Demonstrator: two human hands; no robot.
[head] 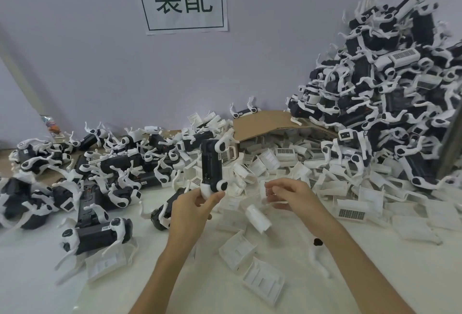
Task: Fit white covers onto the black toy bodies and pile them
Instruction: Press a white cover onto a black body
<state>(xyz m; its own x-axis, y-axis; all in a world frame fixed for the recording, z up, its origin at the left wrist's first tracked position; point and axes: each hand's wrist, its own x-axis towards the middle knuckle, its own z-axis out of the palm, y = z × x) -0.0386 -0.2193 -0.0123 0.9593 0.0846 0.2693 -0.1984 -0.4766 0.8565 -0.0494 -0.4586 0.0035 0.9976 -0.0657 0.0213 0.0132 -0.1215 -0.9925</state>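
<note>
Left hand [192, 211] grips the lower end of a black toy body [212, 166], held upright above the worktop [350, 283]. Right hand [292, 196] pinches a white cover [268, 190] just beside the body, not touching it. We read the hands as apart. Loose covers [287, 158] heaped behind them, under a cardboard flap [262, 123]. Tall finished pile [387, 88] far right against the wall; more bodies [100, 163] scattered left.

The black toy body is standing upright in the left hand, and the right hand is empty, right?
Not quite. The head view shows the black toy body upright in the left hand, but the right hand is not empty: it pinches a white cover.
</note>
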